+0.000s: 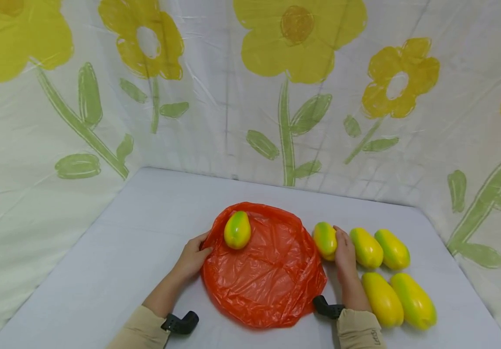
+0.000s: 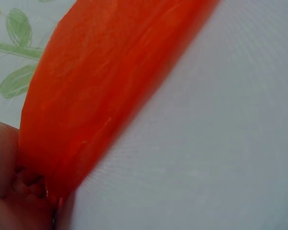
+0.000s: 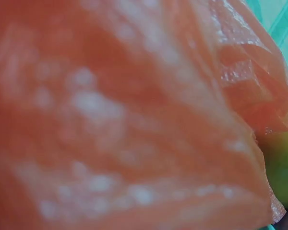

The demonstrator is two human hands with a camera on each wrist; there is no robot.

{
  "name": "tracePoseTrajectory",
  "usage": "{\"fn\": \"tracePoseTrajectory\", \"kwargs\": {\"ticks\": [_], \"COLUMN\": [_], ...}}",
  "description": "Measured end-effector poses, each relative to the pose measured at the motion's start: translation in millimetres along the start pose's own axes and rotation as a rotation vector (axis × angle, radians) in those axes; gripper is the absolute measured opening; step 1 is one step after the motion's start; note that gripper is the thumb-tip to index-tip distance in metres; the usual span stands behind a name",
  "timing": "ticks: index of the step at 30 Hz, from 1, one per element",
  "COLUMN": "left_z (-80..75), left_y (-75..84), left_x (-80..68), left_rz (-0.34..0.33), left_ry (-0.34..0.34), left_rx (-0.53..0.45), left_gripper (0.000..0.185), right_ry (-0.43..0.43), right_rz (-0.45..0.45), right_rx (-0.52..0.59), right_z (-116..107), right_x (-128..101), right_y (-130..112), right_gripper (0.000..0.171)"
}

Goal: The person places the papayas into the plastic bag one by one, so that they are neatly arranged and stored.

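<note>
Nearest on the right lie two mangoes (image 1: 397, 298), untouched. Left hand (image 1: 193, 257) pinches the left edge of the orange bag (image 1: 263, 276), lifting it off the table (image 1: 102, 271). Right hand (image 1: 345, 252) curls around a third mango (image 1: 325, 240) just beside the bag's right edge. Two more mangoes (image 1: 379, 249) sit right of that hand. Farthest, one mango (image 1: 237, 230) rests on the bag. Judgement: one placed, five left, one in hand.

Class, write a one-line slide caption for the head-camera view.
Left hand holds the orange plastic bag bearing one papaya; right hand grips another papaya beside four more.
</note>
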State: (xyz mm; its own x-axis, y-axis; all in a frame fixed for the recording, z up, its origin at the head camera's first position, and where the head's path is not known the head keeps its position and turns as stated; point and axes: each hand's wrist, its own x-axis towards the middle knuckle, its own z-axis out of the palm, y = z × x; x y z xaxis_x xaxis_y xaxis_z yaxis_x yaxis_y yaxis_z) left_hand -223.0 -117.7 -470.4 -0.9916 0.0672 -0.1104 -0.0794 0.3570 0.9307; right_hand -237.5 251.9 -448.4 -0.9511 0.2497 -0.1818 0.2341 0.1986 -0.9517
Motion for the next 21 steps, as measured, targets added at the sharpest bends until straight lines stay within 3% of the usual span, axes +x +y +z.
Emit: {"fn": "tracePoseTrajectory", "kwargs": {"ticks": [7,11,17,21], "left_z": [0.6,0.6,-0.3,-0.5], "left_y": [-0.7,-0.6,-0.3,-0.4], "left_x": [-0.1,0.6,1.2,0.5], "left_rz": [-0.001,0.005,0.018,0.013], "left_ry": [0.006,0.002,-0.009,-0.011], "left_rx": [-0.005,-0.012,-0.013,-0.016], "left_gripper": [0.048,0.048,0.049,0.048], "right_ry": [0.018,0.029,-0.046,-0.066], "right_rz": [0.043,0.117,0.144,0.133], "right_rx": [0.045,0.219,0.533,0.619], "right_z": [0,0,-3,-1], "right_x": [0,-1,-3,-4], "right_y": [-2,-9,-26,-34], "right_gripper": [0.06,0.057,0.057,0.055]}}
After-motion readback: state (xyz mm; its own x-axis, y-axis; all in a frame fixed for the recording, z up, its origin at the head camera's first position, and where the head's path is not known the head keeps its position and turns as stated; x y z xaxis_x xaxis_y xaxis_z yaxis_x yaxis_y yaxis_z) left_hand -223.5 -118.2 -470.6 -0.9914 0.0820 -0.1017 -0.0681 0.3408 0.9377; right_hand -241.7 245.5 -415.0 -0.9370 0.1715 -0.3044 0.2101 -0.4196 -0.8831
